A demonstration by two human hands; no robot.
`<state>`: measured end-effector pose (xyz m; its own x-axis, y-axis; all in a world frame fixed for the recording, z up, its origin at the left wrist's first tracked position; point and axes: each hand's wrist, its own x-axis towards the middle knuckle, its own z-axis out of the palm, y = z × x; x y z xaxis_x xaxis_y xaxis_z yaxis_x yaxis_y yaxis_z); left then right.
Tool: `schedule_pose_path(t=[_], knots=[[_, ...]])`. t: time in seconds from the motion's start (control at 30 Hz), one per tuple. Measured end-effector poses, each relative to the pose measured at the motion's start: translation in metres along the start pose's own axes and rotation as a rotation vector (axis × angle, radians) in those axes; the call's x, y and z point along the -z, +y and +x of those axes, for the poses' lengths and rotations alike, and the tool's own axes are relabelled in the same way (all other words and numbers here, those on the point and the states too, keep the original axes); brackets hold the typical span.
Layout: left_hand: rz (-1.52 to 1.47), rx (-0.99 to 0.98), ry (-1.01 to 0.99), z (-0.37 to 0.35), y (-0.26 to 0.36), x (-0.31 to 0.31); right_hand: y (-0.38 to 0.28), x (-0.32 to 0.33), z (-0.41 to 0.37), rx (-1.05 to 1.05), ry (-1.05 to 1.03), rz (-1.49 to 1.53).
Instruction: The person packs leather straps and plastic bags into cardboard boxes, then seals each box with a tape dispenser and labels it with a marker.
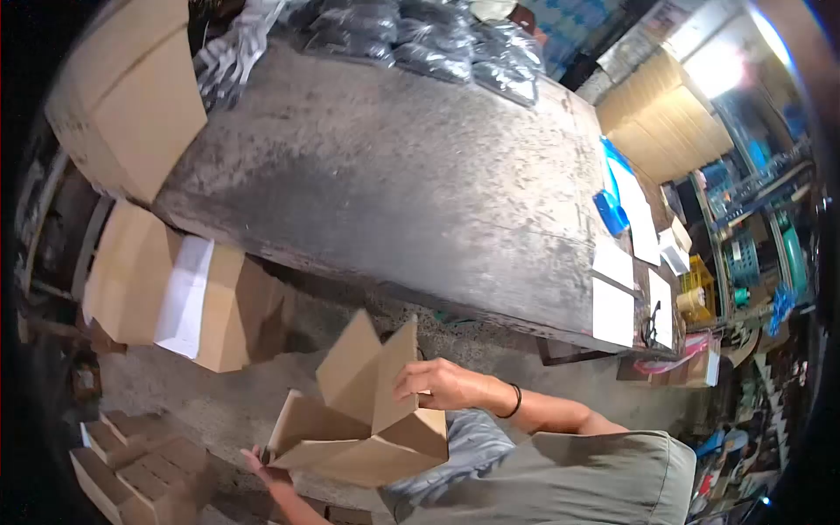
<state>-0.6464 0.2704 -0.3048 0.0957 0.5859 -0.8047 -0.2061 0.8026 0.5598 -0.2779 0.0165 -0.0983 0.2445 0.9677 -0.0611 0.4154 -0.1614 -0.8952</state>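
Observation:
An open cardboard box (pixel 367 446) with raised flaps is held in front of the olive-clothed body, at the lower middle. My right hand (pixel 429 385), with a dark band on its wrist, has its fingers bent over the upright flap on the box's right side. At the box's lower left corner, my left hand (pixel 265 468) grips the edge, its fingertips showing outside and the rest partly hidden. The inside of the box shows bare cardboard between the flaps.
Behind the box stands a large worn table (pixel 394 184) bearing dark plastic-wrapped packs (pixel 429 44), papers (pixel 612 311) and a blue tape dispenser (pixel 610 213). Open cartons (pixel 227 306) and smaller boxes (pixel 157 472) are at left. Shelves (pixel 744 236) line the right.

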Motion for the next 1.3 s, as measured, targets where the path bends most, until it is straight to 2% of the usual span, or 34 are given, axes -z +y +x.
schedule_pose_path(t=[0.03,0.1,0.17,0.23,0.3,0.37,0.43,0.5,0.53,0.57,0.63,0.7,0.73,0.77,0.83,0.87,0.9,0.93,0.97,1.03,1.1,1.13,1.17,1.2,1.27,1.3], knots=[[0.010,-0.016,-0.021,-0.015,0.022,0.000,-0.026,0.016,0.003,0.044,-0.031,0.045],[0.193,0.077,-0.765,-0.040,0.061,-0.012,-0.071,0.053,-0.002,0.099,-0.022,0.083],[0.167,0.016,-0.853,-0.064,0.091,-0.051,-0.102,0.095,-0.006,0.410,0.007,0.066],[0.604,-0.485,-0.791,-0.126,0.124,-0.126,-0.117,0.142,-0.025,0.476,0.060,0.086],[0.671,-0.654,-0.986,-0.206,0.141,-0.212,-0.115,0.185,-0.051,0.482,0.160,0.009],[0.414,-0.572,-0.991,-0.185,0.135,-0.250,-0.121,0.215,-0.086,0.057,0.322,-0.062],[0.370,-0.646,-1.014,-0.196,0.122,-0.310,-0.087,0.242,-0.110,0.101,0.555,-0.160],[0.319,-0.612,-1.028,-0.212,0.106,-0.367,-0.049,0.268,-0.138,0.059,0.692,0.017],[0.254,-0.515,-1.069,-0.206,0.098,-0.389,-0.026,0.279,-0.152,0.058,0.692,0.036],[0.192,-0.416,-1.110,-0.193,0.086,-0.411,0.000,0.288,-0.165,-0.057,0.804,0.185],[0.257,-0.339,-1.184,-0.159,0.055,-0.446,0.026,0.295,-0.174,-0.254,0.956,0.551],[0.660,-0.233,-0.931,-0.156,0.028,-0.469,0.113,0.292,-0.193,-0.437,0.937,0.245],[1.015,-0.477,-0.870,-0.138,0.014,-0.477,0.122,0.285,-0.190,-0.471,0.922,0.346],[1.392,-0.759,-0.731,-0.164,0.013,-0.488,0.170,0.275,-0.198,-0.534,0.852,-0.080],[1.627,-1.214,-0.612,-0.155,0.010,-0.496,0.126,0.263,-0.170,-0.768,0.742,-0.395],[1.646,-1.206,-0.595,-0.162,0.009,-0.502,0.145,0.256,-0.164,-0.661,0.762,-0.295],[1.715,-1.039,-0.693,-0.174,0.005,-0.513,0.163,0.251,-0.157,-0.548,0.781,-0.200],[1.769,-0.868,-0.785,-0.183,-0.001,-0.520,0.112,0.257,-0.138,-0.401,0.750,-0.096],[1.808,-0.884,-0.768,-0.180,-0.009,-0.524,0.114,0.253,-0.136,-0.487,0.670,-0.154],[1.472,-0.419,-1.059,-0.188,-0.010,-0.540,0.107,0.257,-0.129,-0.547,0.674,0.285],[1.386,-0.599,-1.128,-0.189,-0.018,-0.550,0.103,0.265,-0.128,-0.398,0.781,0.349],[1.226,-0.642,-1.115,-0.185,-0.029,-0.554,0.103,0.272,-0.130,-0.384,0.769,0.340],[1.283,-0.775,-1.084,-0.181,-0.036,-0.562,0.103,0.280,-0.132,-0.378,0.753,0.331],[1.369,-0.764,-1.067,-0.178,-0.041,-0.573,0.100,0.292,-0.130,-0.346,0.741,0.319],[1.454,-0.750,-1.042,-0.181,-0.043,-0.584,0.089,0.303,-0.129,-0.779,0.566,0.228],[1.490,-0.895,-1.116,-0.193,-0.042,-0.585,0.081,0.300,-0.130,-0.774,0.567,0.223]])
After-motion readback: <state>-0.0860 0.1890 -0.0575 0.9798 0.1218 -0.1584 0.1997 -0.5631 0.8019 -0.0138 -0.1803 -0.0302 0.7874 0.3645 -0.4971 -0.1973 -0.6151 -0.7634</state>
